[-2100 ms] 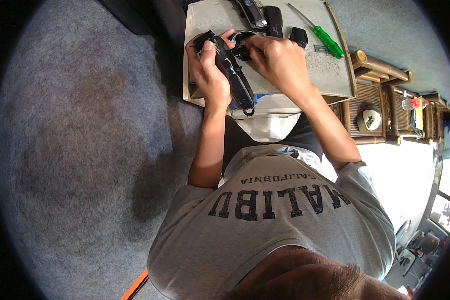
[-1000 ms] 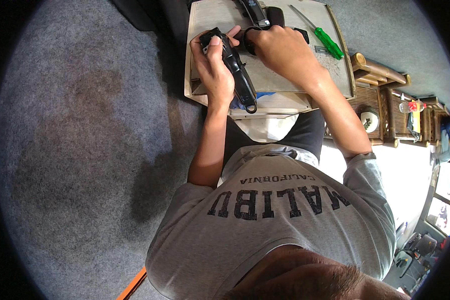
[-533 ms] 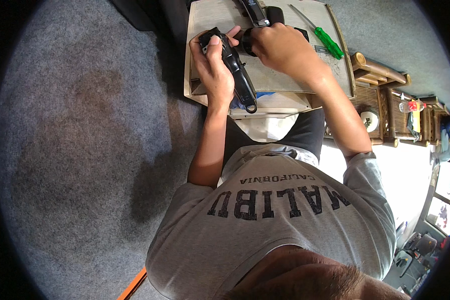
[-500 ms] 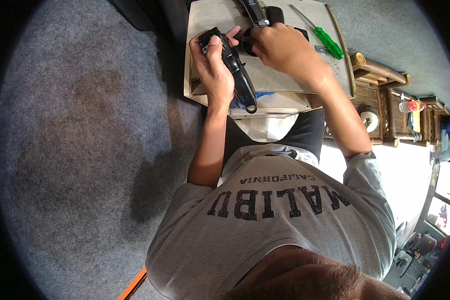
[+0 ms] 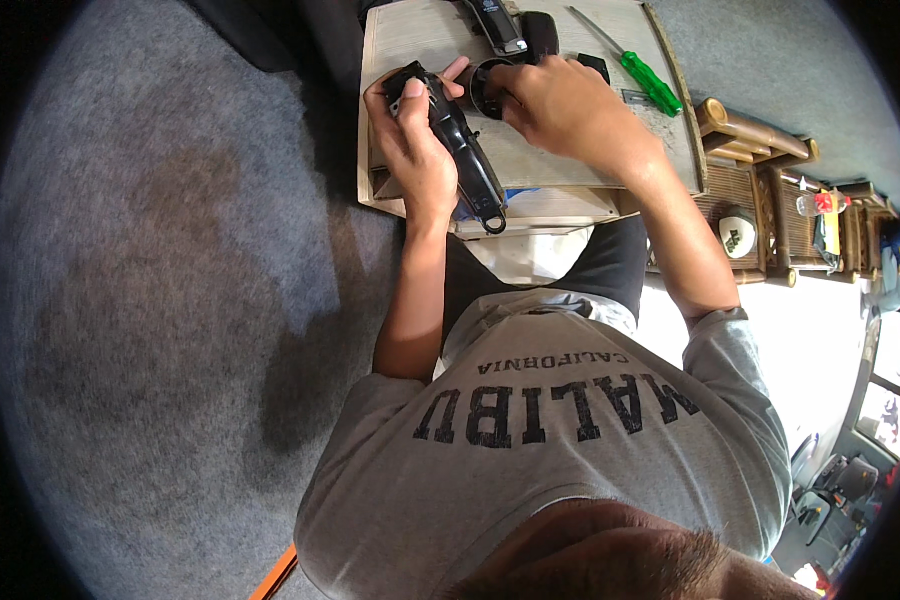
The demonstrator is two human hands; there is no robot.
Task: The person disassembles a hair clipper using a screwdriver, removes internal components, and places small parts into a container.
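Observation:
A black hair clipper [image 5: 467, 155] lies slanted in my left hand [image 5: 417, 150], blade end up and hanging loop toward me. The left thumb presses on its upper part and the fingers wrap behind it. Just to the right is a round, dark, open dish [image 5: 480, 88] on the small wooden table [image 5: 610, 25]. My right hand [image 5: 575, 110] bends over this dish with its fingers drawn together at the opening. The fingertips are partly hidden, so whatever they pinch cannot be made out.
Beyond the dish lie a second dark clipper [image 5: 496, 28] and a black block-shaped item [image 5: 540, 36]. A green-handled screwdriver [image 5: 650, 83] rests at the table's right side, near a small black piece [image 5: 594, 67]. Bamboo furniture [image 5: 750, 135] stands to the right.
My right hand has shifted slightly, and more of the round dish's opening shows beside its fingers. The clipper stays in my left hand. The whole view has moved a little.

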